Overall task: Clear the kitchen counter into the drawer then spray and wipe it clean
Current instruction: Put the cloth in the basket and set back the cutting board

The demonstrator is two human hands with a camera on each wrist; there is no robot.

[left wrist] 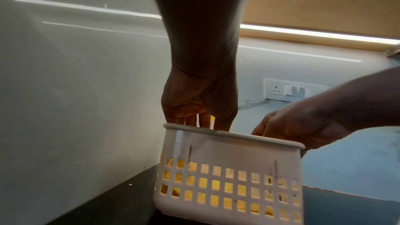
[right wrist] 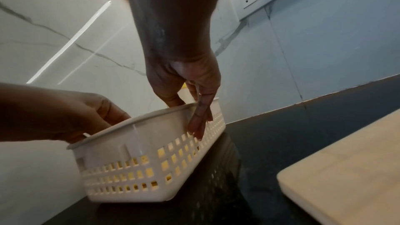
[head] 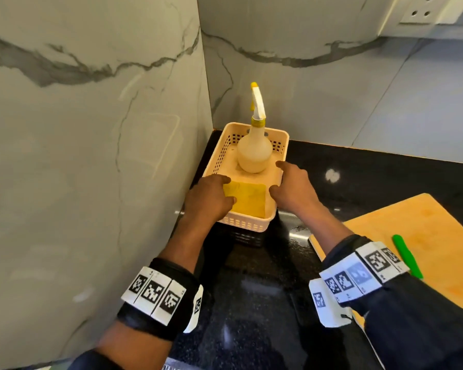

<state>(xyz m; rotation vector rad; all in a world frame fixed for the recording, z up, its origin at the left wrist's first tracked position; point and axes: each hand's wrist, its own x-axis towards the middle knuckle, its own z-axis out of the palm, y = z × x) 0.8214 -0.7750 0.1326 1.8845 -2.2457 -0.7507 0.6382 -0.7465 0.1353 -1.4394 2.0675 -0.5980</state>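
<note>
A cream perforated basket [head: 243, 224] stands in the corner of the black counter [head: 251, 289]. Inside it are a pale spray bottle [head: 254, 153] with a yellow-tipped trigger and a flat yellow cloth [head: 249, 198]. My left hand [head: 211, 198] grips the basket's left rim, its thumb over the cloth. On the right rim my right hand [head: 294, 188] pinches with the thumb inside and straight fingers [right wrist: 201, 122] down the outer wall. The wrist views show the basket [left wrist: 227, 151] [right wrist: 129, 143] from its near end. I cannot tell whether it is off the counter.
Marble walls [head: 91, 156] close in on the basket at the left and behind. A wooden cutting board [head: 425, 236] lies on the counter to the right with a green-handled tool [head: 406, 256] on it. A wall socket [head: 417, 12] is high at the back right.
</note>
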